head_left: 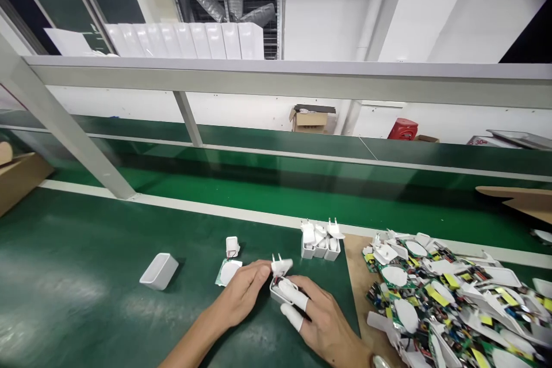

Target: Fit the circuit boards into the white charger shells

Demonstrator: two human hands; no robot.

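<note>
My right hand (325, 319) is closed round a small white charger housing (278, 292), with white finger cots on two of its fingers. A white two-pin plug cap (281, 265) sits tilted at the housing's top, pins up. My left hand (244, 296) has its fingers together against the left side of the charger; its fingertips are partly hidden. Just beyond the left hand lie a circuit board with a white round pad (228, 272) and a small white block (232, 246). An upright group of white chargers with plug caps (321, 240) stands farther back.
An empty white housing (159, 271) lies on the green table at left. A large heap of circuit boards and white parts (457, 305) covers a brown board (356, 276) on the right. A slanted metal post (81, 126) and a cardboard box (23, 181) stand at left.
</note>
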